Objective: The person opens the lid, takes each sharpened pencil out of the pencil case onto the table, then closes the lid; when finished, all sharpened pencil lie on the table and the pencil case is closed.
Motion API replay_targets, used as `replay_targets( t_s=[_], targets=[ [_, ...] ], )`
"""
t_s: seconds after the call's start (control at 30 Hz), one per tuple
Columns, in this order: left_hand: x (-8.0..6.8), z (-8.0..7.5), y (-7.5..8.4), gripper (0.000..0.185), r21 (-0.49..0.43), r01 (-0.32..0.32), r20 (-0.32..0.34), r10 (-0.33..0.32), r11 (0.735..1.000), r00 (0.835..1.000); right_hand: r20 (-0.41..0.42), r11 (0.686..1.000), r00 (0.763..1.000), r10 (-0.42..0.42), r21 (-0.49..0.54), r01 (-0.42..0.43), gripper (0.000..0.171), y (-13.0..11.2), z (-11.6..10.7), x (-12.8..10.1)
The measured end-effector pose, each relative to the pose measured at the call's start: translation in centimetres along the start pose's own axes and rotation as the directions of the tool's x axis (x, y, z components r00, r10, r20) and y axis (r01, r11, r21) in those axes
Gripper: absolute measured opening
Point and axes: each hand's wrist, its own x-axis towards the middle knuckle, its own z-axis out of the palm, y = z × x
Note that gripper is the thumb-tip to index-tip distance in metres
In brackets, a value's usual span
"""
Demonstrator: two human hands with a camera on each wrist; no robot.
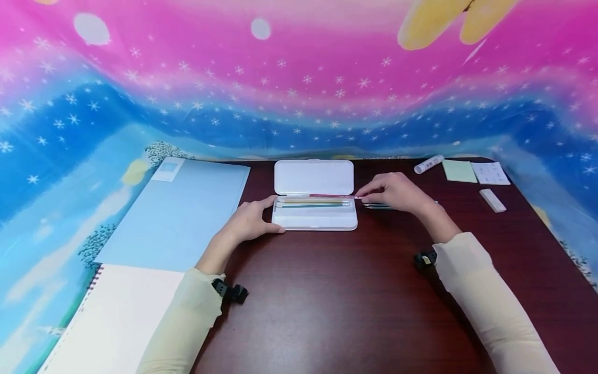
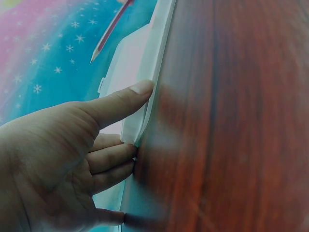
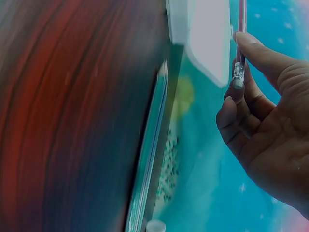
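Red pencil (image 1: 329, 196) pinched, the right grip (image 1: 394, 191) points leftward while the left grip (image 1: 249, 221) clasps the white case (image 1: 315, 222).

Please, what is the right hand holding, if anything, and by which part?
The right hand pinches a red pencil near its eraser end.

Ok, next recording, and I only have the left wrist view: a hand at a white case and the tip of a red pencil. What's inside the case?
Observer: Several pencils lie lengthwise in the open case.
Operator: And where is the red pencil held?
Observer: Near its eraser, by the fingers of the right hand.
Operator: Anything lying near that hand?
Observer: Yes, green pencils on the table, tips pointing toward the case.
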Motion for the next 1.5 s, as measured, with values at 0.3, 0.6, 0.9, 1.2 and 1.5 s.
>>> replay_targets(
  t_s=[0.3, 0.6, 0.9, 1.2, 1.5],
  targets=[
    [-0.1, -0.1, 0.0, 0.096, -0.006, 0.009, 0.007, -0.009, 1.000, 1.000, -0.035, 0.998, 0.997, 0.070, 0.005, -0.070, 0.019, 2.3, -1.9, -2.3],
    [-0.1, -0.1, -0.1, 0.096, -0.008, 0.014, 0.009, -0.014, 1.000, 1.000, -0.053, 0.987, 0.985, 0.161, 0.010, -0.161, 0.020, 4.2, -3.7, -4.9],
    [-0.2, -0.2, -0.1, 0.095, -0.004, 0.011, 0.012, -0.011, 1.000, 1.000, -0.075, 0.975, 0.972, 0.223, 0.025, -0.222, 0.017, 6.4, -4.3, -6.9],
    [-0.1, -0.1, -0.2, 0.096, 0.000, -0.003, 0.009, 0.003, 1.000, 1.000, -0.026, 0.956, 0.956, 0.291, 0.030, -0.290, 0.019, 8.6, -4.0, -8.1],
    [0.0, 0.0, -0.1, 0.097, -0.001, -0.012, 0.003, 0.012, 1.000, 1.000, -0.020, 0.969, 0.969, 0.246, -0.030, -0.247, 0.014, 9.7, -3.4, -8.5]
  ],
)
